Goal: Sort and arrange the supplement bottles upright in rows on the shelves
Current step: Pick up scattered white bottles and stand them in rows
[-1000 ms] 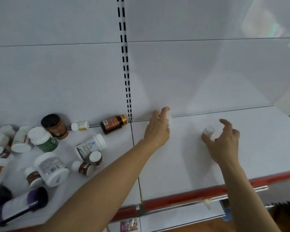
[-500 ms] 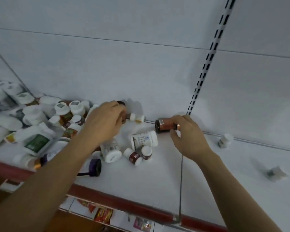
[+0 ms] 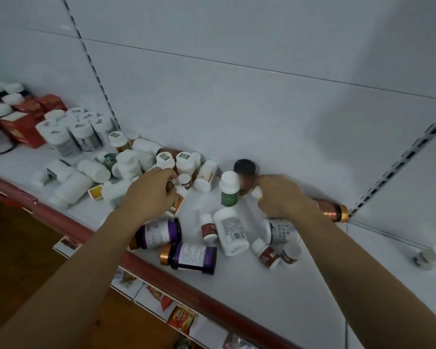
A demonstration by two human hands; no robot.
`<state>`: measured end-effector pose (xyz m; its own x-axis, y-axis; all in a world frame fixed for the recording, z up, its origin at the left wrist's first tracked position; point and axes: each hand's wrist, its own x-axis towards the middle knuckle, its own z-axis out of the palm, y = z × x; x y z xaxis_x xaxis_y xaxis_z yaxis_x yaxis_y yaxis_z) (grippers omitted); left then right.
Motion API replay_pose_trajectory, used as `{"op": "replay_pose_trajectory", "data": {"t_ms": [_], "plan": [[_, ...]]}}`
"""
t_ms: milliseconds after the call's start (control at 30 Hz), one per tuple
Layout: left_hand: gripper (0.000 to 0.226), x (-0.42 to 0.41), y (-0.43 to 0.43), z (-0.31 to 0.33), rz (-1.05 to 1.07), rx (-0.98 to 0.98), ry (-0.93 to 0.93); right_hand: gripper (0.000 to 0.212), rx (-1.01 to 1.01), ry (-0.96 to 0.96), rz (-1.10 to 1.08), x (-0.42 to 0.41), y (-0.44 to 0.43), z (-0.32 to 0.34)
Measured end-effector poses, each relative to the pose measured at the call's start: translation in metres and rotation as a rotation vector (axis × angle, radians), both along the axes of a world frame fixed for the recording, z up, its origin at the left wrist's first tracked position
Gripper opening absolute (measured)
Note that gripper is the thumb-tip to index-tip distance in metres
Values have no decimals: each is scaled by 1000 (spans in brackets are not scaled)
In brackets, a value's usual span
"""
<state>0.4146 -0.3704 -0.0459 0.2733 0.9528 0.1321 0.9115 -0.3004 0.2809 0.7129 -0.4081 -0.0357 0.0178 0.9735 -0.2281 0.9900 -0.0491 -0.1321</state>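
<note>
The heap of white-capped supplement bottles (image 3: 136, 167) lay tumbled across the left and middle of the white metal shelf (image 3: 337, 293), most of them on their sides. At its near side the left hand (image 3: 150, 196) had its fingers curled round a small white bottle with an orange label (image 3: 180, 201) (largely hidden under the palm). The right hand (image 3: 282, 195) pinched a small white bottle with a yellow band (image 3: 256, 192) close to the white back panel (image 3: 237, 96).

Open shelf stretched to the right of the right arm, as far as a lone small white bottle (image 3: 428, 256) near the far end. The red front lip (image 3: 161, 273) bounded the near side, and two dark purple-labelled bottles (image 3: 191, 256) lay just beside it.

Between the hands stood a blurred white bottle with a green label (image 3: 229, 191), with a dark brown jar with a black lid (image 3: 244, 168) behind it against the panel. An amber bottle with a gold cap (image 3: 334, 212) lay along the panel by the right wrist, and a large white barcoded bottle (image 3: 230, 230) lay below the hands. A group of upright white bottles (image 3: 73, 132) and some red cartons (image 3: 23, 117) filled the far left.
</note>
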Motion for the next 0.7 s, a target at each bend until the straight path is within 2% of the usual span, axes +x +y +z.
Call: {"op": "replay_pose_trajectory", "data": {"t_ms": [67,133,267,333,400,467,533,600,633,700], "plan": [[25,-3,6,-3,-6,-20,-11,40,32,115,-114,1,-12,8],[19,-2,13,-3,8,-20,-22,32,143,265,-227,-6,-29,15],[36,8,26,4,111,-16,-114,30,572,624,-367,-48,-58,22],[41,14,26,5,134,-47,-144,34,605,692,-398,-66,-62,19],[34,17,24,2,108,-49,-158,35,587,684,-410,-76,-60,13],[27,11,22,4,76,-60,-255,35,596,676,-418,-79,-56,9],[24,6,19,17,70,-99,-517,34,616,683,-435,-77,-52,7],[20,2,12,33,108,-206,-875,33,626,700,-439,-74,-49,6],[21,2,10,41,110,-308,-1077,32,634,710,-448,-73,-47,6],[37,10,7,51,14,-644,-1493,32,656,720,-469,-68,-47,7]]}}
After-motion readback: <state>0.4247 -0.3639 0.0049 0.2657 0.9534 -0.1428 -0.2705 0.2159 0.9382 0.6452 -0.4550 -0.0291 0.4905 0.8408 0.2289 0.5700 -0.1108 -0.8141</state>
